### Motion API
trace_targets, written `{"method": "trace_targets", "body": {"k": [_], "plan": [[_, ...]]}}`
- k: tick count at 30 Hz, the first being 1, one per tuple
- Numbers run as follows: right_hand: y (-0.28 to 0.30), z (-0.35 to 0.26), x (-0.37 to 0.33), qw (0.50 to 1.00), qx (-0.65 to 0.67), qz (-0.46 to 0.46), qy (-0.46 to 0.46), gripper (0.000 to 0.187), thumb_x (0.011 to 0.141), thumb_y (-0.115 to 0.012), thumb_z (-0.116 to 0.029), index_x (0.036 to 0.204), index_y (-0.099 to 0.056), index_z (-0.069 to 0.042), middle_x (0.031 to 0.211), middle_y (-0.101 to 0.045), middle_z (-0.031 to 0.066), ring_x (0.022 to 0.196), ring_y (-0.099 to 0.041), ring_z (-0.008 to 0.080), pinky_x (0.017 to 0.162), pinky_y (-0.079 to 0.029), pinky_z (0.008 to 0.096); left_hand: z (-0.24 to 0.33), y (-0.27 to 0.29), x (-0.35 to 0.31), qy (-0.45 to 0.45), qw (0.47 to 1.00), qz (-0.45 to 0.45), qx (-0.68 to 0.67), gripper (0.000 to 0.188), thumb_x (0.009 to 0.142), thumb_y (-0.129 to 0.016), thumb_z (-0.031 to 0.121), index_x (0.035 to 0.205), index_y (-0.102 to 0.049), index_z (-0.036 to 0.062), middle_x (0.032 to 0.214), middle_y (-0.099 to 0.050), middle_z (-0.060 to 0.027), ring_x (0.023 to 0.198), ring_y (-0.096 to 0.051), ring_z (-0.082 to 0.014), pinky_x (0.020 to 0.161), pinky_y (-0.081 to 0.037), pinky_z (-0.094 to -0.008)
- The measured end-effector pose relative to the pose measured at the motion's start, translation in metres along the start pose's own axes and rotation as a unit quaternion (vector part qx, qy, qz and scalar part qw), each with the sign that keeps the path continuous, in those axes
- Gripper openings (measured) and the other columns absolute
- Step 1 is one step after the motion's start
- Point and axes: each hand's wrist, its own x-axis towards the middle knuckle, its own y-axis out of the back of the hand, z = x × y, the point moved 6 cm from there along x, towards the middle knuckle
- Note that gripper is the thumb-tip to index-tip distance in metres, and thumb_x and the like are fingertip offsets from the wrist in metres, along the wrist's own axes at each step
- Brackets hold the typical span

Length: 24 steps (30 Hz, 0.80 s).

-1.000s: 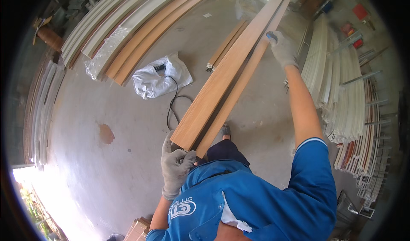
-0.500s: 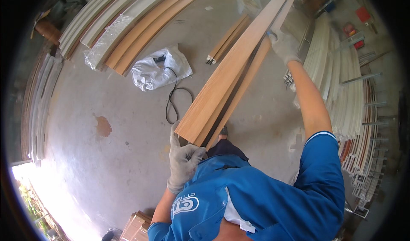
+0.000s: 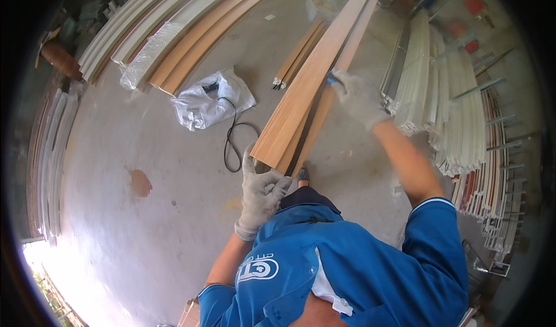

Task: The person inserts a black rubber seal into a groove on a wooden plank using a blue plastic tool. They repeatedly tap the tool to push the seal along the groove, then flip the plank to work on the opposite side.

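A long wood-coloured board (image 3: 310, 89), with a dark groove along its length, slants from in front of my body to the far upper right. My gloved left hand (image 3: 262, 196) holds it at the near end, fingers and thumb about the end edge. My gloved right hand (image 3: 358, 98) is closed on a small blue object (image 3: 332, 79) at the board's right side, by the groove. Most of that object is hidden in the glove, so its kind does not show.
A white sack (image 3: 211, 104) with a black cord (image 3: 229, 144) lies on the floor, left of the board. Shorter wood-coloured strips (image 3: 298, 55) lie beyond. Long mouldings (image 3: 191, 60) are laid out at upper left. White profiles (image 3: 457, 107) fill a rack on the right.
My right hand has slid along the board toward me with the blue object. The board's near end and my left hand have shifted a little farther from my body.
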Motion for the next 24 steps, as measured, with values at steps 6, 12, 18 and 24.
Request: {"method": "trace_targets", "body": {"k": [6, 12, 18, 24], "plan": [[0.002, -0.056, -0.067, 0.994, 0.099, -0.046, 0.002, 0.039, 0.098, -0.062, -0.031, 0.13, -0.064, -0.01, 0.106, -0.071, 0.0187, 0.095, -0.069, 0.0359, 0.081, -0.054, 0.0445, 0.006, 0.003, 0.002, -0.026, 1.0, -0.007, 0.011, 0.012, 0.082, -0.08, 0.014, 0.087, -0.078, 0.0034, 0.154, -0.029, -0.037, 0.148, -0.029, -0.0471, 0.115, -0.033, -0.0499], [0.01, 0.019, -0.017, 0.977, 0.21, 0.041, -0.025, 0.037, 0.099, -0.062, -0.039, 0.122, -0.067, -0.009, 0.113, -0.072, 0.0175, 0.103, -0.069, 0.0379, 0.088, -0.055, 0.0442, 0.001, 0.009, 0.001, 0.008, 0.999, 0.013, -0.052, 0.014, 0.082, -0.078, 0.013, 0.083, -0.076, -0.0008, 0.152, -0.037, -0.0354, 0.146, -0.035, -0.0427, 0.11, -0.04, -0.0442], [-0.016, 0.194, 0.119, 0.967, 0.078, 0.101, -0.22, 0.036, 0.098, -0.058, -0.042, 0.126, -0.064, -0.02, 0.116, -0.072, 0.0162, 0.11, -0.068, 0.0379, 0.092, -0.052, 0.0478, 0.0, 0.014, 0.006, 0.056, 0.997, 0.031, -0.05, 0.013, 0.079, -0.078, 0.01, 0.077, -0.074, -0.0023, 0.152, -0.04, -0.0323, 0.138, -0.048, -0.0359, 0.102, -0.045, -0.0358], [-0.054, 0.265, 0.207, 0.962, 0.034, 0.036, -0.267, 0.036, 0.098, -0.057, -0.042, 0.125, -0.067, -0.021, 0.119, -0.071, 0.0186, 0.113, -0.067, 0.0375, 0.094, -0.052, 0.0487, 0.001, 0.015, 0.013, 0.103, 0.979, 0.042, -0.169, 0.013, 0.077, -0.08, 0.009, 0.075, -0.073, -0.0017, 0.152, -0.043, -0.0274, 0.133, -0.051, -0.0335, 0.106, -0.042, -0.0372]]}}
